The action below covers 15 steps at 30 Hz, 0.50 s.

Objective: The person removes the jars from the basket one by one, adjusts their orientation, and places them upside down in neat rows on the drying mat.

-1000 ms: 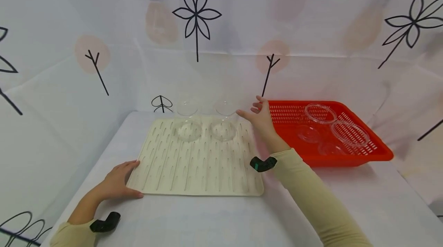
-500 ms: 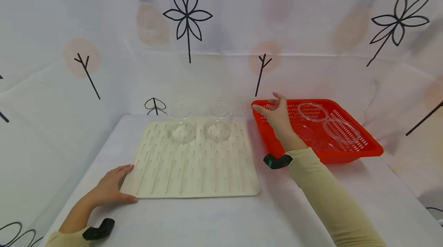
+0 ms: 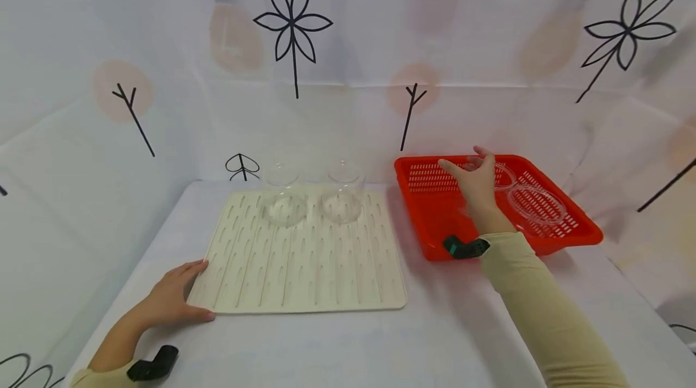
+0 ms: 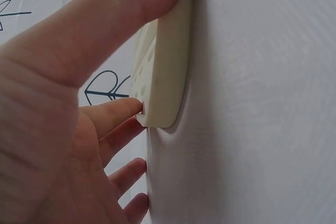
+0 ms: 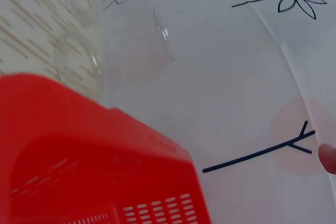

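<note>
The shallow round clear plastic dishes (image 3: 535,203) lay in the red perforated plastic basket (image 3: 429,231) at the right side of the table, one (image 3: 502,175) near the far rim and partly hidden by the right hand (image 3: 478,185), another just beside it towards the near right. Because the dishes are transparent and thin-walled, their rims were hard to make out against the red mesh. A sound pick-up would, in all likelihood, be made by the rim of a single dish, with the fingers spread across it and light pressure applied — a hard squeeze could flex the wall or lift two dishes at once.

The right hand was held above the far part of the basket with its fingers extended and loosely spread; nothing was grasped, and contact with the dish beneath it could not be confirmed from the head view. In the right wrist view only a fingertip (image 5: 328,158) was shown at the frame edge.

The left hand (image 3: 171,300) was laid flat at the near left corner of the cream ridged rectangular drying mat (image 3: 304,267), thumb along the near edge, fingers relaxed against the corner — the mat (image 4: 165,77) was steadied, not gripped. Two clear glass-like bowls (image 3: 283,206) stood at the mat's far edge, well apart from the basket.
</note>
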Motion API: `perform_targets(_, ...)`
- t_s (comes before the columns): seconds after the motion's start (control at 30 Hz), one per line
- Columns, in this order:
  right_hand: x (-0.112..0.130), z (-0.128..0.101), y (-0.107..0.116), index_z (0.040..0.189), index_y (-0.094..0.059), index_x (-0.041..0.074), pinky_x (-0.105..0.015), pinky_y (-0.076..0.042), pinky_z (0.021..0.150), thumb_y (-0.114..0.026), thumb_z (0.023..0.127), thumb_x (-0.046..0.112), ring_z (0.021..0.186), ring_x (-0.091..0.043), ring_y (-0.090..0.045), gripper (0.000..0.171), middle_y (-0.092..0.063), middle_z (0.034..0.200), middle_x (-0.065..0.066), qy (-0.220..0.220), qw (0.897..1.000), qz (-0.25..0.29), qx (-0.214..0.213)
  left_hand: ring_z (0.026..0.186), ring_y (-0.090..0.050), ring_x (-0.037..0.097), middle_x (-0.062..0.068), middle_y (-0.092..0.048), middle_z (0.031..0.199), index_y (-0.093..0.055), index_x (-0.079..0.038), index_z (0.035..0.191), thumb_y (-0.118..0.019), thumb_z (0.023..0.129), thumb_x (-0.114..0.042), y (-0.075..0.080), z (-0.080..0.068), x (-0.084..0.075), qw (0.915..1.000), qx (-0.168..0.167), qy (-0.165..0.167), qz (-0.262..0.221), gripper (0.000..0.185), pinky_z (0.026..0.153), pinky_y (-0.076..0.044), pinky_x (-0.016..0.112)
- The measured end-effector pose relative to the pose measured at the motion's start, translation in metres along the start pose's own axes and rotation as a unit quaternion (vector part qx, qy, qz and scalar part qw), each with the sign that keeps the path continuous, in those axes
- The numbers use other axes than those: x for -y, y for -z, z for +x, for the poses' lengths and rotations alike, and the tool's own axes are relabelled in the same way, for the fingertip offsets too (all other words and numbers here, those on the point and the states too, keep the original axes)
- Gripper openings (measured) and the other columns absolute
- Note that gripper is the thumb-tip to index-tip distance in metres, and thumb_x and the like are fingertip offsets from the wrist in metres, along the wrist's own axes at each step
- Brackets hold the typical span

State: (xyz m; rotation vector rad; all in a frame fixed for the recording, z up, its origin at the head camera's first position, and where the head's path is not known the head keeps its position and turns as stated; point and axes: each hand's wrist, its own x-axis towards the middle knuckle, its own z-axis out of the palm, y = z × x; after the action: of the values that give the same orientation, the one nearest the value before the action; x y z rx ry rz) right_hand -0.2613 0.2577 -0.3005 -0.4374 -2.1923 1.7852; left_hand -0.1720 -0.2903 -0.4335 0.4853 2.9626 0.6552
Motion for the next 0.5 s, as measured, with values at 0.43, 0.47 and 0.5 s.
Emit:
perform_targets(0.43,-0.013,0.020,0.034,0.145,-0.011,0.024,-0.032,-0.035,0.102,-0.069,0.081,0.039,0.127,-0.022,-0.024,0.088,-0.014,0.140,-0.003,-0.038,0.997,0.014,-0.062,0.118,-0.034,0.051,0.028,-0.040,0.134,-0.041,0.007,0.134,-0.084,0.054,-0.051,-0.003,0.001,-0.003,0.9999,0.005,0.008,-0.009,0.108,0.089,-0.032,0.065)
perform_targets(0.47,-0.014,0.021,0.034,0.145,-0.010,0.024,-0.033,-0.035,0.102,-0.069,0.081,0.039,0.129,-0.022,-0.023,0.088,-0.012,0.142,-0.003,-0.043,0.997,0.016,-0.062,0.118,-0.034,0.051,0.029,-0.040,0.134,-0.041,0.007,0.134,-0.085,0.054,-0.051,-0.003,0.000,-0.003,0.9999,0.004,0.008,-0.010,0.108,0.089,-0.032,0.066)
perform_targets(0.5,-0.014,0.023,0.035,0.145,-0.009,0.024,-0.033,-0.032,0.104,-0.069,0.081,0.040,0.131,-0.023,-0.020,0.089,-0.011,0.144,-0.003,-0.049,0.997,0.006,-0.065,0.118,-0.034,0.051,0.029,-0.040,0.134,-0.041,0.007,0.134,-0.085,0.054,-0.050,-0.002,0.001,-0.002,0.9999,0.003,0.008,-0.008,0.108,0.088,-0.032,0.066)
